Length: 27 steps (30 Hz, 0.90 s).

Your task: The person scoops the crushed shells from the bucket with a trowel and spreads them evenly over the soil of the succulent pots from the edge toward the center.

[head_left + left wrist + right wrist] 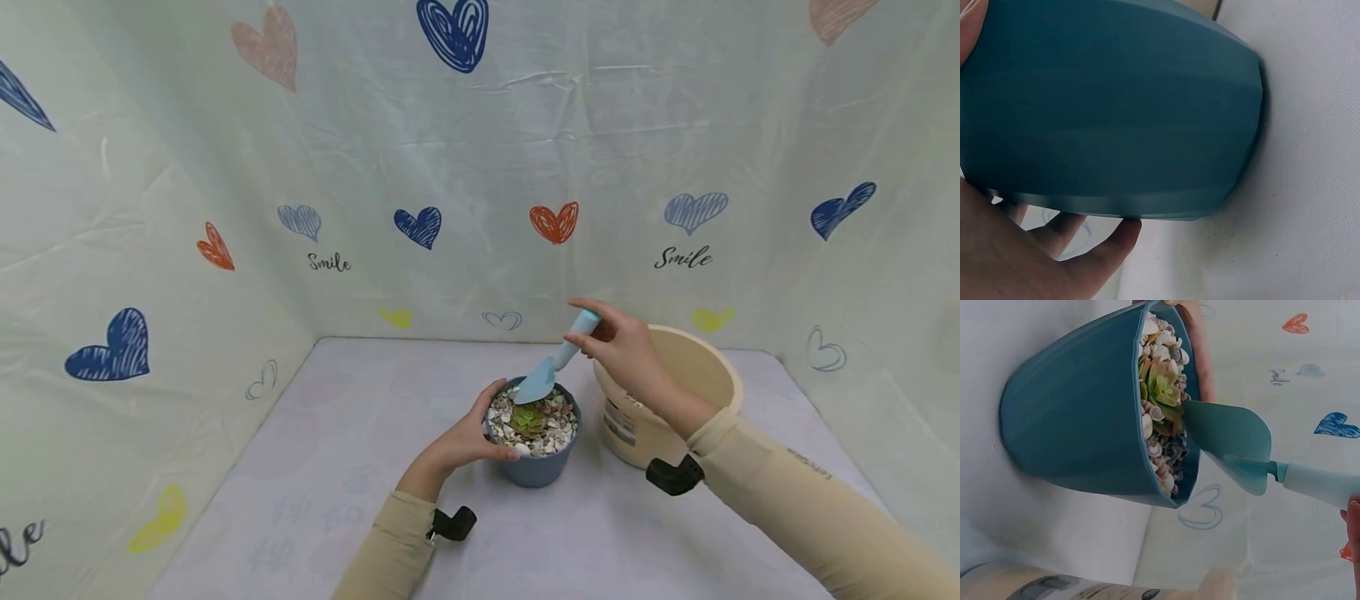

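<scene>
A blue plant pot [534, 472] stands on the table, filled with shells and pebbles [1166, 344] around a small green succulent [528, 421]. My left hand [467, 435] grips the pot from its left side, thumb at the near rim and fingers around the far side. In the left wrist view its fingers [1107, 256] press against the pot wall. My right hand [628, 348] holds a light-blue garden trowel [1229, 437] by its handle. The trowel's blade slants down over the far part of the pot, its tip close to the succulent.
A large cream bucket [678, 342] stands just right of the pot, beneath my right forearm. The table [360, 400] has a pale cover. Behind and at the sides hang white curtains [495, 150] printed with hearts.
</scene>
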Motion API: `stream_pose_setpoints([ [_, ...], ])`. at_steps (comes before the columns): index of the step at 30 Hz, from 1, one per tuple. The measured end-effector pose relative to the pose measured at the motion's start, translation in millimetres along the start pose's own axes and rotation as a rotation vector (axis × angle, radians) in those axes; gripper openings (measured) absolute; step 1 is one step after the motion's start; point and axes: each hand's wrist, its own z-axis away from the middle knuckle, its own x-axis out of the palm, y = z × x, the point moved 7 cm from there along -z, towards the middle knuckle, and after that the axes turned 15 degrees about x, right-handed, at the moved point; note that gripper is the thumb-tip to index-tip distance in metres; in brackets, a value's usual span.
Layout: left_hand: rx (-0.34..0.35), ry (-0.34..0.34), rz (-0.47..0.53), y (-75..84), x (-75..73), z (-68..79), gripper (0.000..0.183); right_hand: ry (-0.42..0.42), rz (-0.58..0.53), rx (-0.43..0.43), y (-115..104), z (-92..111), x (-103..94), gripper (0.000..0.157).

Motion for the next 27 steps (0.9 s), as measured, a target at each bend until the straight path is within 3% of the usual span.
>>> stream_pose_setpoints([
  [12, -0.008, 0.0, 0.002, 0.5, 0.7, 1.0, 0.114, 0.054, 0.017, 0.013, 4, 5, -24.4, 0.047],
  [27, -0.021, -0.025, 0.003, -1.0, 1.2, 0.2, 0.115, 0.145, 0.061, 0.026, 13, 27, -75.0, 0.05],
])
